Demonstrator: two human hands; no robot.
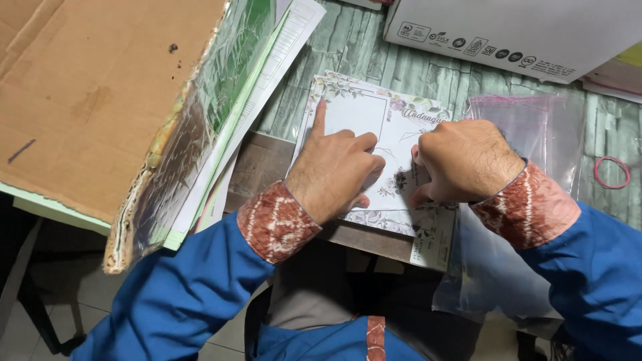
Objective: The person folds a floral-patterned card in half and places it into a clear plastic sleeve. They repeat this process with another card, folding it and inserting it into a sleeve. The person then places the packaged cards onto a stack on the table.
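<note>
A white floral-bordered card lies on a stack of similar cards at the table's near edge. My left hand rests on the card, index finger stretched up along its left side, the other fingers curled near a small dark ornament. My right hand presses down on the card's right part, fingers bent, thumb by the lower edge. Both sleeves are blue with red patterned cuffs.
A clear plastic bag with a pink zip strip lies to the right, a pink rubber band beyond it. A white carton stands at the back. A cardboard box and stacked papers fill the left.
</note>
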